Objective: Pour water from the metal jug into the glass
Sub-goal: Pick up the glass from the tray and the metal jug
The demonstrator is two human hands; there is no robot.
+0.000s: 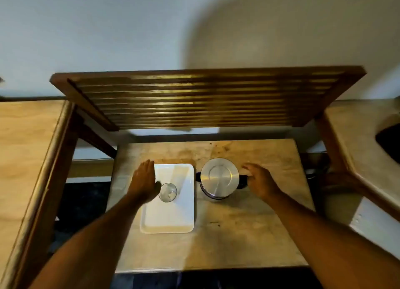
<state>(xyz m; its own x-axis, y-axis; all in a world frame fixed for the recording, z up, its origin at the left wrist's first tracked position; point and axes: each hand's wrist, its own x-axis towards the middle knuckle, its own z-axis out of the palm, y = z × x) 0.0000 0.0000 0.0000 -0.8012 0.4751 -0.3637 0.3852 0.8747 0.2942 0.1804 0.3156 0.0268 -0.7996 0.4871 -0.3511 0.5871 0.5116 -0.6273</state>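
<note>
Head view, looking down. One glass [168, 192], clear, upright, standing on the near-left part of one white tray [175, 215]. One metal jug [219, 178], lid on, standing on the bare counter [249, 228] just right of the tray, apart from it; black handles sticking out on both sides. Glass and jug near each other, not touching.

Two hands, two bare forearms reaching in from the bottom edge. Left hand [144, 180] flat over the tray's left rim, just beside the glass; grip spread, fingers straight, thumb close to the glass wall, contact impossible to tell. Right hand [258, 180] just right of the jug, fingers loosely spread and blurred, thumb at the right black handle; grip not closed round anything, touching or not hard to tell.

One counter top, pale mottled stone with brown stains toward the back, lit warmer on the right half. One slatted wooden shelf [201, 100] above the back of it, dark brown, carried on wooden legs at each side. Two more pale surfaces, one far left [26, 148] and one far right [363, 141], each edged in wood. Dark rounded shape at the right edge, too cut off to name. Plain pale wall [108, 29] behind, with one large soft shadow on its right half. Dark floor below the counter.
</note>
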